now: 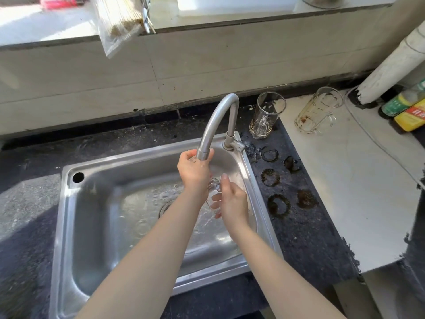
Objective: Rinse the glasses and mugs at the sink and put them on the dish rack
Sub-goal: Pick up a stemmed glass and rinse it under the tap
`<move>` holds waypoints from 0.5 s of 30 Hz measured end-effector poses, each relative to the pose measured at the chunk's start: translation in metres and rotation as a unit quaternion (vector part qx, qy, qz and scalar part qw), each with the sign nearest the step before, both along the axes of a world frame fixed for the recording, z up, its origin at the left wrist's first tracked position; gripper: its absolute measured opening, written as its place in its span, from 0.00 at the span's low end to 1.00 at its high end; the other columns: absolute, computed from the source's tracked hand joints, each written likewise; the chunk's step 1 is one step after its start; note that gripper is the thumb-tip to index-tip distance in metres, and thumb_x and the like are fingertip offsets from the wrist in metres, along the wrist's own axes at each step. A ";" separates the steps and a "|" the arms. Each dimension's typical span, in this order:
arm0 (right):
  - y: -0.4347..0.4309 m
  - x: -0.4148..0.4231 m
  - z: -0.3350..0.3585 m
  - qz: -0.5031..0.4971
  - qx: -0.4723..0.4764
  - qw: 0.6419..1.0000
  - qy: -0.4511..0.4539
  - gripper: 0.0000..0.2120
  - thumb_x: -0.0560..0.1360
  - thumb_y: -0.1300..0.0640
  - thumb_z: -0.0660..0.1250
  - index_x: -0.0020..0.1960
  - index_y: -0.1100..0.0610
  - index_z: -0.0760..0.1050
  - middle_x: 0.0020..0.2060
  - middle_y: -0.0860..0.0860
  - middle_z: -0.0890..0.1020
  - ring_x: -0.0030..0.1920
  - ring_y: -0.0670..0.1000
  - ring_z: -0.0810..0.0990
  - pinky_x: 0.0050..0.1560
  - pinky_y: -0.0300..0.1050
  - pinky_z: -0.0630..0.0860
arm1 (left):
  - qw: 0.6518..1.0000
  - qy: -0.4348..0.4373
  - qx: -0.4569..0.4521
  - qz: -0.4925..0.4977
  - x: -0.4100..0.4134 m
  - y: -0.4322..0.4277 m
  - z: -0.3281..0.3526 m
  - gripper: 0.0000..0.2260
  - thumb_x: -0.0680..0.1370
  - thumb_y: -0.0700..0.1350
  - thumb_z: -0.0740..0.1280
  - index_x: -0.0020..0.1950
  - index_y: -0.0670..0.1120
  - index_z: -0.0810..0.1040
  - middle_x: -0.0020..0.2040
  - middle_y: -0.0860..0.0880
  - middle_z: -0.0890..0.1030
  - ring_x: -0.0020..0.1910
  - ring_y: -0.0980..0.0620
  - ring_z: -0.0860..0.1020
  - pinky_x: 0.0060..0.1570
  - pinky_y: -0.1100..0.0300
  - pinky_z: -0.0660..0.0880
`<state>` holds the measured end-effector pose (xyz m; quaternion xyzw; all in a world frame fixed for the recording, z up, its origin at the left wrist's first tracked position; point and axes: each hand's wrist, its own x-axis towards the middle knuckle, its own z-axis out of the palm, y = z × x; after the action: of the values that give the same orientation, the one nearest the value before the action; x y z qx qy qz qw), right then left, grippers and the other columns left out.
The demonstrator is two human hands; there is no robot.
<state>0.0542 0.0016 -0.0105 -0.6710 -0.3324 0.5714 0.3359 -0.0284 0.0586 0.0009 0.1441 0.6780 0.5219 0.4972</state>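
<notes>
A clear glass (213,184) is being rinsed under the spout of the tap (220,116), over the right half of the sink (66,203); it is largely hidden between the 2 hands. For the step to be done well, the mouth of the glass should be kept tilted toward the stream so that the inside is flushed. It should be turned so that the whole wall and rim are reached, and held low over the basin so that splash onto the desk (305,238) is limited. Wet glass is judged slippery, so a firm wrap is preferable to a fingertip pinch, and the metal spout should not be knocked. The left hand (195,171) is seen back-up, its fingers curled over the upper end of the glass right at the spout. The right hand (232,201) is clamped round the lower part, thumb raised along the side and fingers visible through the glass. Both forearms are stretched forward over the basin. 2 glass mugs, a nearer one (266,116) and a farther one (318,111), are left standing right of the tap, brown residue at their bases, judged still unrinsed. No dish rack is in view.
</notes>
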 end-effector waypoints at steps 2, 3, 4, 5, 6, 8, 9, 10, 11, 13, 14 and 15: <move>0.001 0.004 0.002 0.003 -0.001 1.000 -0.007 0.19 0.80 0.44 0.56 0.44 0.56 0.76 0.34 0.57 0.81 0.28 0.52 0.78 0.22 0.39 0.68 | 0.995 -0.096 0.001 0.011 -0.002 0.004 0.004 0.09 0.75 0.33 0.68 0.45 0.44 0.70 0.23 0.54 0.74 0.21 0.57 0.63 0.18 0.66 0.60; 0.003 0.006 0.003 0.005 -0.010 1.000 -0.002 0.18 0.80 0.44 0.56 0.44 0.56 0.76 0.34 0.57 0.81 0.28 0.53 0.79 0.23 0.40 0.68 | 0.991 -0.135 0.001 0.008 -0.004 0.004 0.005 0.09 0.75 0.31 0.65 0.45 0.44 0.70 0.22 0.54 0.75 0.19 0.58 0.62 0.17 0.67 0.58; 0.005 0.008 0.005 0.008 -0.024 1.000 0.008 0.18 0.80 0.45 0.56 0.45 0.57 0.76 0.34 0.58 0.81 0.28 0.54 0.79 0.23 0.40 0.68 | 0.985 -0.169 0.009 0.002 -0.005 0.004 0.007 0.10 0.76 0.29 0.62 0.45 0.44 0.70 0.21 0.53 0.75 0.18 0.59 0.61 0.17 0.67 0.57; 0.007 0.010 0.008 0.013 -0.046 0.999 0.024 0.18 0.80 0.46 0.56 0.45 0.59 0.76 0.33 0.59 0.81 0.27 0.54 0.79 0.23 0.40 0.66 | 0.979 -0.201 0.020 -0.004 -0.007 0.003 0.008 0.11 0.76 0.28 0.59 0.46 0.44 0.71 0.22 0.52 0.75 0.17 0.60 0.60 0.16 0.68 0.56; 0.009 0.012 0.011 0.021 -0.076 0.996 0.050 0.19 0.80 0.46 0.57 0.45 0.60 0.75 0.32 0.59 0.80 0.25 0.54 0.78 0.22 0.39 0.65 | 0.971 -0.236 0.034 -0.012 -0.009 0.001 0.009 0.13 0.76 0.28 0.56 0.47 0.45 0.71 0.22 0.52 0.75 0.16 0.60 0.59 0.15 0.68 0.55; 0.012 0.016 0.018 0.048 -0.141 0.982 0.114 0.19 0.79 0.45 0.58 0.44 0.62 0.73 0.32 0.58 0.80 0.24 0.54 0.77 0.21 0.38 0.63 | 0.951 -0.300 0.069 -0.037 -0.014 -0.003 0.008 0.16 0.75 0.28 0.52 0.48 0.45 0.72 0.23 0.51 0.74 0.17 0.61 0.59 0.17 0.70 0.53; 0.013 0.017 0.021 0.067 -0.167 0.973 0.142 0.20 0.79 0.44 0.58 0.44 0.61 0.73 0.32 0.58 0.80 0.24 0.53 0.77 0.21 0.38 0.63 | 0.940 -0.325 0.088 -0.053 -0.017 -0.005 0.008 0.15 0.74 0.29 0.52 0.48 0.45 0.72 0.24 0.51 0.73 0.18 0.61 0.59 0.19 0.70 0.53; 0.013 0.019 0.023 0.083 -0.182 0.967 0.159 0.21 0.79 0.43 0.57 0.45 0.61 0.73 0.33 0.58 0.80 0.24 0.53 0.77 0.21 0.38 0.64 | 0.929 -0.347 0.109 -0.068 -0.019 -0.008 0.009 0.12 0.72 0.31 0.56 0.48 0.44 0.73 0.24 0.51 0.72 0.19 0.61 0.60 0.20 0.70 0.53; 0.014 0.020 0.023 0.093 -0.191 0.963 0.164 0.21 0.79 0.43 0.57 0.45 0.61 0.73 0.33 0.58 0.81 0.24 0.53 0.77 0.22 0.38 0.64 | 0.916 -0.374 0.121 -0.075 -0.021 -0.010 0.010 0.08 0.70 0.34 0.62 0.45 0.43 0.74 0.24 0.53 0.69 0.20 0.61 0.60 0.20 0.69 0.55; 0.015 0.022 0.024 0.099 -0.195 0.963 0.156 0.21 0.79 0.44 0.56 0.46 0.62 0.74 0.33 0.58 0.81 0.25 0.53 0.77 0.22 0.38 0.65 | 0.903 -0.410 0.108 -0.072 -0.022 -0.013 0.015 0.03 0.66 0.42 0.69 0.36 0.44 0.76 0.24 0.54 0.63 0.21 0.59 0.58 0.21 0.68 0.56; 0.015 0.021 0.023 0.095 -0.192 0.966 0.148 0.21 0.79 0.44 0.56 0.47 0.62 0.74 0.32 0.58 0.81 0.25 0.53 0.77 0.23 0.38 0.65 | 0.907 -0.407 0.088 -0.065 -0.022 -0.012 0.016 0.05 0.67 0.44 0.68 0.33 0.45 0.75 0.23 0.54 0.62 0.21 0.59 0.58 0.21 0.68 0.56; 0.014 0.021 0.022 0.086 -0.185 0.970 0.135 0.21 0.79 0.44 0.56 0.46 0.63 0.74 0.32 0.57 0.81 0.24 0.53 0.77 0.23 0.39 0.64 | 0.914 -0.395 0.070 -0.057 -0.021 -0.010 0.017 0.06 0.68 0.44 0.67 0.34 0.45 0.73 0.23 0.54 0.62 0.20 0.59 0.58 0.20 0.68 0.56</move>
<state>0.0750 0.0156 0.0116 -0.6067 -0.2289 0.7351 0.1978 -0.0499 0.0483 0.0180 -0.0011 0.3786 0.5533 0.7420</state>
